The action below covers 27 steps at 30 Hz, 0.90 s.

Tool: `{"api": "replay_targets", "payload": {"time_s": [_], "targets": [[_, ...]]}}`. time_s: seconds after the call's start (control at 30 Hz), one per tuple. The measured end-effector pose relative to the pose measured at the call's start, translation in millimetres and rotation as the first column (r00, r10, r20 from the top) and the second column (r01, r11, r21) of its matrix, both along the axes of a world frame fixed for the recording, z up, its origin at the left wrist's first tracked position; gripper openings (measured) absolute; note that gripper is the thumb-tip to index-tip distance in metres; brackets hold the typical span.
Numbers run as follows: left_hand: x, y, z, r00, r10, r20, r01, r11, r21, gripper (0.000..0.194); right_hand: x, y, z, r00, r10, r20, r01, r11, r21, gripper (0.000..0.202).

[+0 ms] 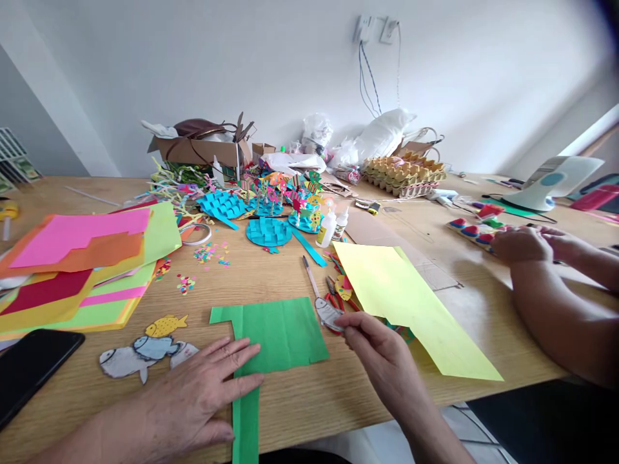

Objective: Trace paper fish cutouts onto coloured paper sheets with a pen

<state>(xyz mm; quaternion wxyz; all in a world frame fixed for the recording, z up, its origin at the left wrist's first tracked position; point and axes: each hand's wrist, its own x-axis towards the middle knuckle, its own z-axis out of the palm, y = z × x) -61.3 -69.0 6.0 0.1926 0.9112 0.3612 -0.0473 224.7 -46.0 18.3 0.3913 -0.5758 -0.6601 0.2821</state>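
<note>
My left hand lies spread over the left part of a green paper sheet, its fingers apart. Between thumb and forefinger, my right hand pinches the tail of a small grey paper fish at the green sheet's right edge. A yellow fish, a blue fish and a larger grey fish lie left of my left hand. Beyond the held fish are a pen and red-handled pliers. A pale yellow sheet rests to the right, partly near my right hand.
Coloured papers and a black phone are at left. Glue bottles, blue paper pieces and egg cartons stand farther back. Another person's hands work at right over a painted carton.
</note>
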Motion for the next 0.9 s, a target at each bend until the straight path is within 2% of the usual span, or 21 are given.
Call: {"api": "replay_targets", "payload": {"time_s": [0.27,0.4,0.63,0.8,0.9], "targets": [[0.6,4.0,3.6,0.996,-0.043,0.080,0.033,0.991,0.131,0.046,-16.2,-6.8,-12.1,0.979,0.206,0.003,-0.205,0.975,-0.084,0.028],[19.0,16.1,6.3,0.988,-0.037,0.152,0.006,0.980,0.197,0.049,-22.2,-2.4,-16.5,0.973,0.227,0.041,-0.221,0.969,-0.108,0.030],[57.0,50.7,6.7,0.983,-0.073,0.170,0.049,0.989,0.141,0.043,-28.1,4.6,-19.7,0.965,0.256,0.053,-0.245,0.957,-0.154,0.031],[64.0,63.1,-3.5,0.985,-0.102,0.136,0.073,0.977,0.202,0.044,-27.2,5.4,-17.8,0.953,0.294,0.080,-0.276,0.944,-0.180,0.034],[64.8,64.6,-8.6,0.982,-0.108,0.153,0.072,0.972,0.225,0.046,-27.3,5.8,-16.3,0.936,0.305,0.173,-0.270,0.942,-0.201,0.035]]}}
